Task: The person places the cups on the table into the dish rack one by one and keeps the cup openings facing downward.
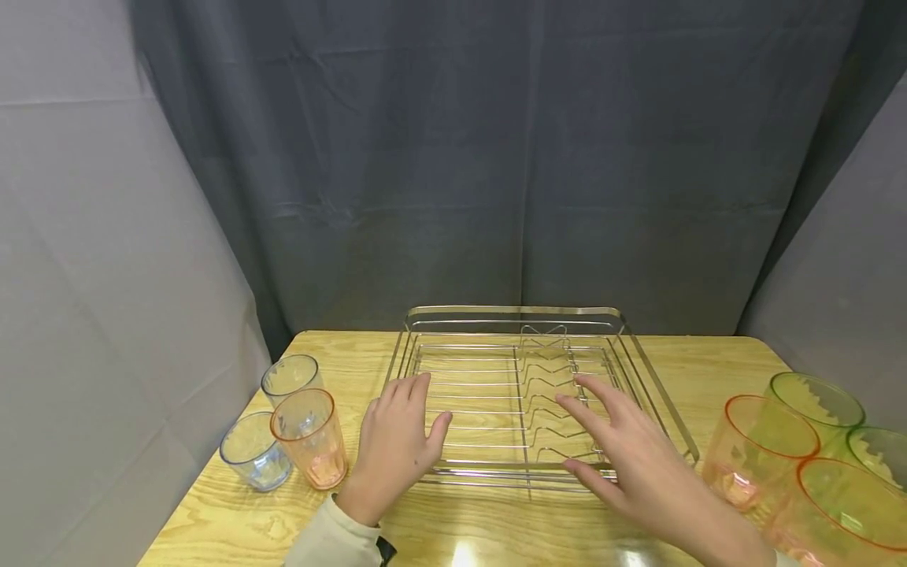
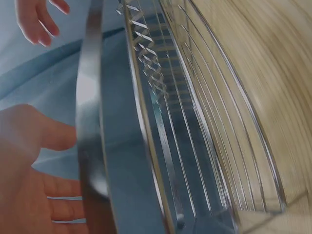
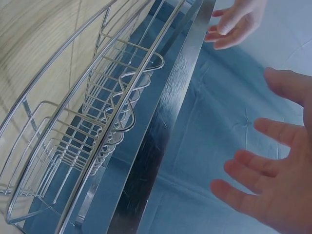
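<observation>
Left hand (image 1: 397, 442) and right hand (image 1: 638, 461) hover above the wire rack (image 1: 520, 411), fingers (image 1: 608, 394) loosely extended, grasping nothing.

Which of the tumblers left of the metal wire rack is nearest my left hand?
The transparent orange tumbler; the two without orange stand farther left.

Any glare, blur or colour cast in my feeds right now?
Head view: two bright glare spots on the table, at the picture's bottom edge; left wrist view: pale highlights on the rack's flat metal band, which looks somewhat soft; right wrist view: the curtain reads bluer than in the head view.
</observation>
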Demonstrator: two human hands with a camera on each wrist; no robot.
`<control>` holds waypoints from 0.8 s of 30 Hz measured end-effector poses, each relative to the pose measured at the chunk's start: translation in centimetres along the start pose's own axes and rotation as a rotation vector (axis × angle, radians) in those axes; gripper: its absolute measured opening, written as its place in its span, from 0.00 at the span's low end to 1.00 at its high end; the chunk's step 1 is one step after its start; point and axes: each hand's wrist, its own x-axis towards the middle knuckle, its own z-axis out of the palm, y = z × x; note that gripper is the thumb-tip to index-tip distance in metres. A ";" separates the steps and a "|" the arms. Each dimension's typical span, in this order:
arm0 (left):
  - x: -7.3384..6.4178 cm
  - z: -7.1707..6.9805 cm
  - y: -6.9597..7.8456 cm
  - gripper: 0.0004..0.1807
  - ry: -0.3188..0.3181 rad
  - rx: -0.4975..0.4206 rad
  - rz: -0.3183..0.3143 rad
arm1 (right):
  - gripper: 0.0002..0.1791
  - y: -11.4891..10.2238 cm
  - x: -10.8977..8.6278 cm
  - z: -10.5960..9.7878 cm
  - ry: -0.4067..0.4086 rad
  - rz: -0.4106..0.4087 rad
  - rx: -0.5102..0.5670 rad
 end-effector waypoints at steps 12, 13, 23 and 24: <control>0.1 1.2 -3.1 0.38 -0.109 -0.062 -0.192 | 0.34 0.3 -0.3 -0.3 0.071 -0.025 -0.011; 0.1 1.4 -3.2 0.38 -0.119 -0.065 -0.204 | 0.34 0.3 -0.3 -0.4 0.068 -0.023 -0.012; 0.8 2.3 -4.0 0.40 -0.208 -0.186 -0.287 | 0.36 0.4 -0.6 -1.0 0.008 0.030 -0.043; 0.9 2.4 -4.1 0.40 -0.222 -0.214 -0.305 | 0.35 0.5 -0.6 -1.0 0.005 0.032 -0.040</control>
